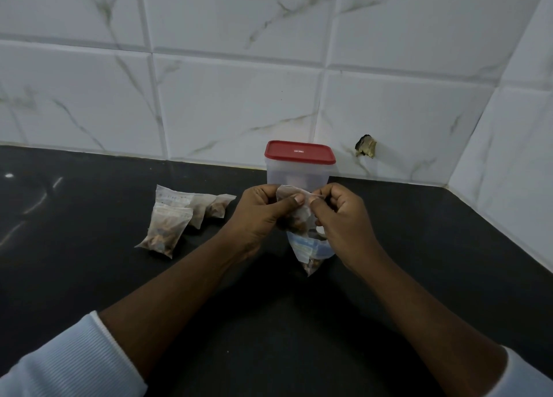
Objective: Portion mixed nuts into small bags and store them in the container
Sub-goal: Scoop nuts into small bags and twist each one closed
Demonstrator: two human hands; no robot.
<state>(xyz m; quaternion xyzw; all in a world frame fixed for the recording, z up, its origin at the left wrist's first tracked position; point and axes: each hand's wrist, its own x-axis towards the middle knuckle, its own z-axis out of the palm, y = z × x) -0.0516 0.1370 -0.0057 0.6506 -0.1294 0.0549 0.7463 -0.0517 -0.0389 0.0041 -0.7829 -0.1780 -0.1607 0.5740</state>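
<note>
Here, left hand (259,217) and right hand (344,220) pinch the crumpled top of a clear nut bag (308,248).

— What are the hands doing?
— The left hand (263,214) and right hand (341,217) each pinch the top of a small bag (309,247) of nuts, thumbs nearly meeting.
— And the container (296,173)?
— Upright just behind that bag, near the tiled wall (239,97), red lid (299,151) on.
— Anything else?
— A few filled bags (167,229) lie bunched on the dark counter (89,277), left of the left hand.
</note>
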